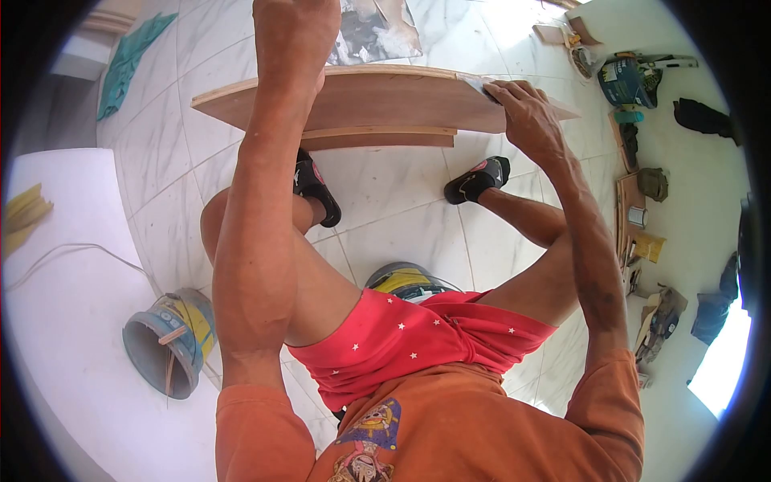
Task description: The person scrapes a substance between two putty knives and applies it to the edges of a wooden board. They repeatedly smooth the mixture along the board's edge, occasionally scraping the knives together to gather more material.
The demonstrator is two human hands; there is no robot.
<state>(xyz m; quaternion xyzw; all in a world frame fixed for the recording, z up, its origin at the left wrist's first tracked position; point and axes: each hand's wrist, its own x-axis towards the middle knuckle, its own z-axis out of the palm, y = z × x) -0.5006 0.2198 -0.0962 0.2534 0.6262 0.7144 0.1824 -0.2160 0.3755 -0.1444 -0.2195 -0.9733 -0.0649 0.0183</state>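
A long wooden panel [401,100] with a pale plywood edge is held up in front of my knees, with a narrower wooden strip [381,138] along its lower side. My right hand [526,116] is at the panel's right end, its fingers bent over a thin grey flat blade [477,83] that touches the top edge. My left hand [297,32] is raised at the top of the view, above the left part of the panel. It is partly cut off, and its fingers are hidden from me.
A smeared grey-and-white sheet [376,30] lies on the tiled floor beyond the panel. An overturned bucket [173,341] with sticks is at left; another bucket [405,279] is between my legs. A paint bucket [626,83], a can [637,217] and cloths line the right wall. A green cloth [132,64] lies far left.
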